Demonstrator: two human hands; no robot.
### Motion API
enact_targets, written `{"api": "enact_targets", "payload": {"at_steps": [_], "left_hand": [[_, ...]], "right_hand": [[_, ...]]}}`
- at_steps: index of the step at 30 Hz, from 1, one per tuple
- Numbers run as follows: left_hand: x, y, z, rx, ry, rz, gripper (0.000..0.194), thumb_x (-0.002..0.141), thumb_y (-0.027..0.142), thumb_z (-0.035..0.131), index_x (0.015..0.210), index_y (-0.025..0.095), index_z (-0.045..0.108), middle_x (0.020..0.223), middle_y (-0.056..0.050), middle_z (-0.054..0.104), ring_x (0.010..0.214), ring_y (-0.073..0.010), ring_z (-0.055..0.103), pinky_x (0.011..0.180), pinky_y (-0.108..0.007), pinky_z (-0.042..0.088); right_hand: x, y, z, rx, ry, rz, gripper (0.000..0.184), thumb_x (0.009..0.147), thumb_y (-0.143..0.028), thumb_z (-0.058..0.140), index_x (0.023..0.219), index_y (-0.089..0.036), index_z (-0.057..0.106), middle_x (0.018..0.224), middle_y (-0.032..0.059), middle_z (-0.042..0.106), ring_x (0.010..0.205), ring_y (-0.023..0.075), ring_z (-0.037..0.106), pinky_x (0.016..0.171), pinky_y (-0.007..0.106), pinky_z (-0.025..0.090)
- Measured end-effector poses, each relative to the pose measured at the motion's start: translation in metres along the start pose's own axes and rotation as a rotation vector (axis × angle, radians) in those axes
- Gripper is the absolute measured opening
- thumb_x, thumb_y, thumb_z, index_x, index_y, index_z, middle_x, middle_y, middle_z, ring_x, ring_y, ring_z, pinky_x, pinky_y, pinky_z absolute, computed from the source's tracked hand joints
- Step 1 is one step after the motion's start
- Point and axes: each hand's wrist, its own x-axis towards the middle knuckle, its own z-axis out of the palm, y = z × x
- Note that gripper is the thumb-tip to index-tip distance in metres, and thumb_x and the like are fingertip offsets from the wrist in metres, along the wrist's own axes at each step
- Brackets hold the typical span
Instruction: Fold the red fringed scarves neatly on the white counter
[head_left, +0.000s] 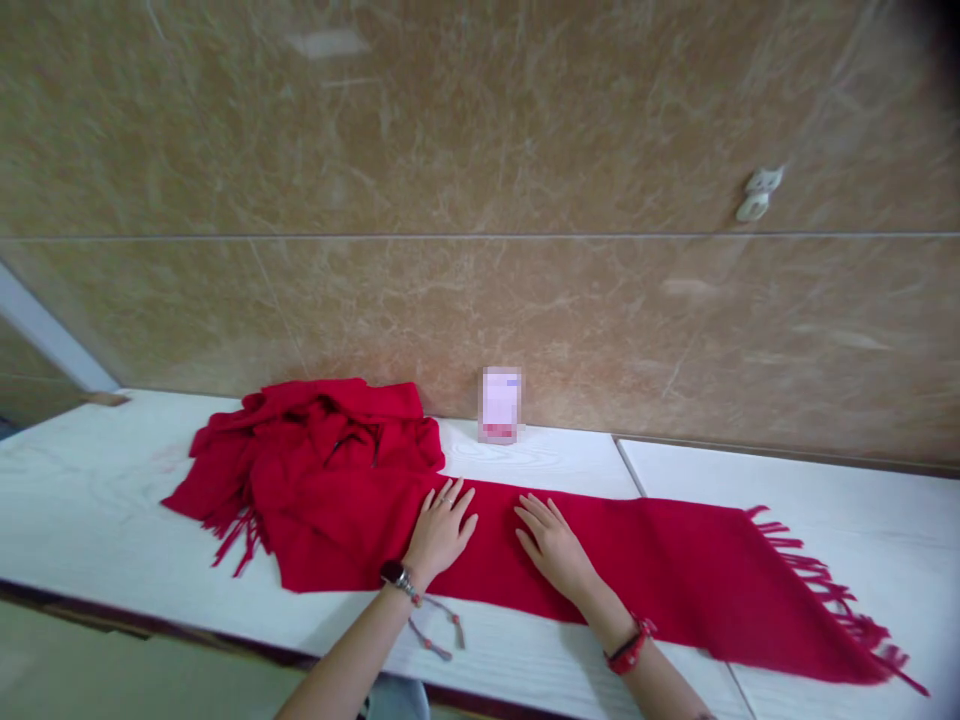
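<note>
Left hand (441, 535): lying palm down, fingers extended and slightly apart, clamping nothing; wearing a dark watch (394, 573) and a beaded bracelet with trailing cords. Right hand (555, 550): resting likewise, open and flat, fingers reaching inward; carrying a red wristband (632, 645). Both are touching the red scarf (660, 550) at its middle stretch, apart from each other, probably bearing lightly on the cloth and so keeping that part smooth. Scarf, right portion: spreading flat, its fringe fanning out at the far right. Scarf, left portion: bunching into a loose heap (337, 430), another fringe hanging from its near side; loose folding is likely what is keeping it bulky. White tabletop (90, 480): supporting all the cloth. Small box (500, 405), blurred: standing upright beyond the hands, near the marbled wall (375, 150). Cat-shaped ornament (760, 195): showing on the wall, upper right.
</note>
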Motion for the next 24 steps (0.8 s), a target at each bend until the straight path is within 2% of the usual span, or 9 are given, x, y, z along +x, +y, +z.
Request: {"api": "enact_targets", "payload": {"at_steps": [7, 12, 15, 18, 21, 24], "left_hand": [[-0.002, 0.003, -0.004, -0.041, 0.032, -0.008, 0.038, 0.09, 0.031, 0.036, 0.124, 0.02, 0.047, 0.134, -0.009, 0.041, 0.124, -0.0246, 0.034, 0.101, -0.043, 0.03], [-0.005, 0.005, -0.013, -0.022, 0.075, 0.015, 0.03, 0.089, 0.023, 0.035, 0.11, 0.016, 0.056, 0.11, -0.011, 0.054, 0.1, -0.0211, 0.052, 0.087, -0.035, 0.042], [-0.021, 0.0, -0.024, -0.011, 0.023, 0.135, 0.028, 0.089, 0.024, 0.036, 0.108, 0.018, 0.056, 0.098, -0.008, 0.055, 0.09, -0.0197, 0.053, 0.079, -0.033, 0.044], [-0.048, -0.013, -0.035, -0.003, -0.039, 0.311, 0.032, 0.088, 0.032, 0.042, 0.117, 0.021, 0.051, 0.107, -0.007, 0.053, 0.099, -0.0207, 0.049, 0.084, -0.033, 0.041], [-0.072, -0.025, -0.045, 0.029, -0.092, 0.435, 0.043, 0.086, 0.041, 0.046, 0.125, 0.025, 0.043, 0.119, -0.007, 0.048, 0.108, -0.0224, 0.044, 0.089, -0.035, 0.037], [-0.079, -0.033, -0.05, 0.099, -0.145, 0.492, 0.044, 0.086, 0.032, 0.047, 0.129, 0.024, 0.039, 0.117, -0.007, 0.05, 0.106, -0.0215, 0.046, 0.087, -0.032, 0.038]], "right_hand": [[-0.001, -0.001, -0.005, 0.064, 0.042, -0.04, 0.034, 0.087, -0.023, 0.037, 0.112, -0.019, 0.059, 0.12, 0.0124, 0.056, 0.117, 0.0246, 0.046, 0.1, 0.053, 0.034], [-0.004, -0.01, -0.013, 0.11, -0.05, -0.098, 0.034, 0.086, -0.026, 0.042, 0.115, -0.018, 0.057, 0.122, 0.0113, 0.054, 0.119, 0.0239, 0.044, 0.101, 0.048, 0.035], [-0.014, -0.027, -0.018, 0.154, -0.154, -0.118, 0.042, 0.083, -0.03, 0.049, 0.123, -0.018, 0.051, 0.127, 0.0112, 0.05, 0.121, 0.0233, 0.041, 0.1, 0.042, 0.038], [-0.029, -0.05, -0.02, 0.132, -0.214, -0.164, 0.046, 0.081, -0.027, 0.052, 0.126, -0.019, 0.047, 0.131, 0.0109, 0.047, 0.123, 0.0225, 0.039, 0.1, 0.04, 0.038], [-0.04, -0.069, -0.018, 0.027, -0.203, -0.21, 0.043, 0.08, -0.014, 0.046, 0.123, -0.017, 0.051, 0.131, 0.0118, 0.046, 0.123, 0.0217, 0.038, 0.1, 0.038, 0.038], [-0.047, -0.076, -0.017, -0.115, -0.164, -0.197, 0.048, 0.076, -0.002, 0.039, 0.12, -0.014, 0.053, 0.127, 0.0128, 0.05, 0.118, 0.0214, 0.043, 0.096, 0.036, 0.041]]}}
